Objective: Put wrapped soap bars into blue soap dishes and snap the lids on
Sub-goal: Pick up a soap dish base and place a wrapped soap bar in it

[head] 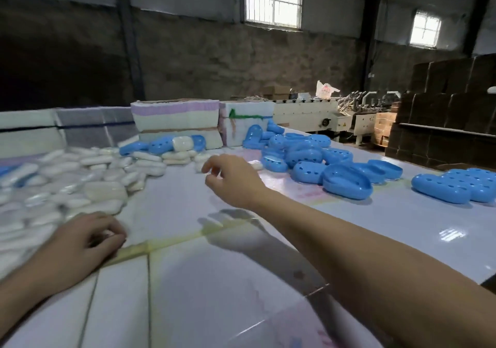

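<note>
A big heap of white wrapped soap bars (80, 183) covers the left side of the table. Blue soap dishes and lids (303, 151) lie piled at the back middle, with an open dish (347, 185) nearest and closed perforated ones (456, 189) at the right. My left hand (80, 243) rests on the table at the heap's near edge, fingers loosely curled, holding nothing I can see. My right hand (230, 178) hovers over the middle of the table, stretched toward the far soaps, fingers relaxed and empty.
Bundles of stacked white and pastel material (174, 122) line the table's back edge. The glossy white table surface (214, 280) spreads in front of me. Brown cartons (451, 100) and a machine (335, 116) stand beyond the table at the right.
</note>
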